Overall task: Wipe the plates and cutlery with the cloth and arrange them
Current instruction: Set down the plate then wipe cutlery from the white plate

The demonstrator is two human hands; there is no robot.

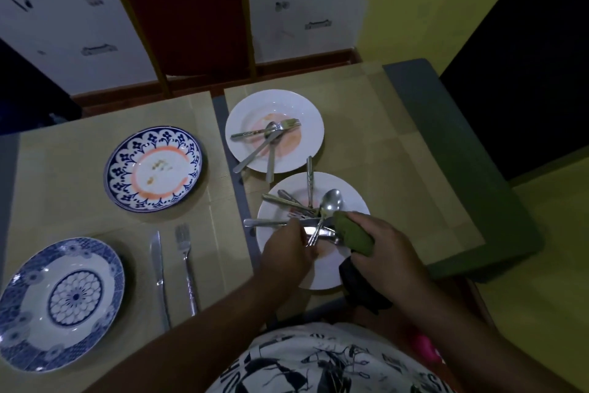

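Green cloth (pixel 352 235) gripped by right hand (pixel 387 254), pressed to cutlery (pixel 314 231) for wiping | left hand (pixel 287 252) pinches cutlery, likely steadying it | over plate (pixel 353 190)

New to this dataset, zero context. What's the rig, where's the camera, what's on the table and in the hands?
There is no machine here: a person works with bare hands. The single picture comes from a camera worn on the head, looking forward and down.

The left hand grips cutlery piled on the near white plate; I can't tell which piece. The right hand holds a green cloth at the pile.

Beyond sits a stained white plate with more cutlery. To the left lie a smeared blue-rimmed plate, a blue patterned plate, a knife and a fork.
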